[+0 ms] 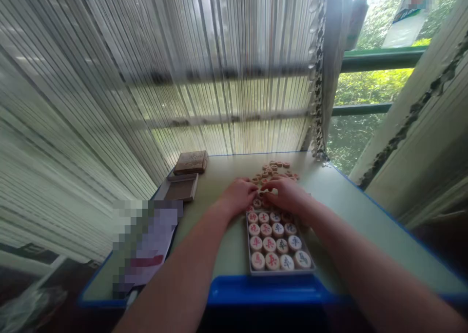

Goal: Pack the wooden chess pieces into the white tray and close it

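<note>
My left hand reaches in from the left among loose Chinese chess pieces, its fingers bent together at their edge. Whatever those fingertips hold, if anything, is hidden. My right hand arches over the same pieces, with thumb and forefinger apart and no piece clearly held between them. Just below both hands lies a shallow box filled with rows of round pieces bearing red or dark characters. The top row is partly shaded by my right hand. More loose pieces are scattered beyond my fingers.
An empty tray-like lid lies left on the pale table, with a wooden box behind it. A blurred-out sheet is at the left edge. Blue tray edging runs in front; string curtains hang behind.
</note>
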The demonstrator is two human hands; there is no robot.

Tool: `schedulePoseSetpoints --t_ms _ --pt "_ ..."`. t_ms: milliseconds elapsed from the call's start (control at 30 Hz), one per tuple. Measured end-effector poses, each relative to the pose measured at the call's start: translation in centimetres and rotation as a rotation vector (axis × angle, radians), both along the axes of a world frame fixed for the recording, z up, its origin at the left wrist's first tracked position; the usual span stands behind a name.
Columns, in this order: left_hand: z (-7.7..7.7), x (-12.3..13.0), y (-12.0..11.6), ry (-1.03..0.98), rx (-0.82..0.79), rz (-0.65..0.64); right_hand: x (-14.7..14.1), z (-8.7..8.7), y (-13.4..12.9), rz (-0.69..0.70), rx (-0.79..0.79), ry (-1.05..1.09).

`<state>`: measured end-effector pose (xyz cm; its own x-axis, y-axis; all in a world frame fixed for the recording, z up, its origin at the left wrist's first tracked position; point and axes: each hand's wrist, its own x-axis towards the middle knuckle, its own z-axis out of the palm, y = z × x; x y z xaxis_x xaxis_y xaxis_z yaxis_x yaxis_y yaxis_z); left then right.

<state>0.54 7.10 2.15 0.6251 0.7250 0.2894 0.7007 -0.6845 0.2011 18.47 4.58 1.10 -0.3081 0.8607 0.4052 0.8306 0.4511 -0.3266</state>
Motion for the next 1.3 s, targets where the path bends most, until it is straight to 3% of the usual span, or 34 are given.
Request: schedulePoseSetpoints --t_ms 333,467,667,800,933,1100,1300 --pt "0.4 -0.9 0.1 -0.161 -0.191 0.053 -0.3 0.2 -0.2 -0.044 -0.036 -0.023" --pt "0.0 -0.5 0.2 -0.408 -0.274 0.125 -0.6 0.1 -0.3 0.004 -0.009 0.036" --pt "-0.2 0.3 -0.3 -0.906 -0.657 0.147 -0.8 0.1 -0.3 -0.004 0.148 0.185" --pt "0.2 0.6 -0.7 -1.068 -0.784 0.129 -0.7 0.1 -0.1 0.035 0.227 0.277" --pt "0.1 0.6 -0.6 -1.058 -0.794 0.082 -0.7 0.2 -0.1 0.057 0.216 0.313" --pt "-0.6 0.6 -0.4 -1.010 -0.697 0.033 -0.3 0.2 -0.2 0.044 0.210 0.306" --pt "0.4 0.7 -1.3 -0.909 -0.551 -0.014 -0.1 0.3 -0.5 0.069 0.230 0.337"
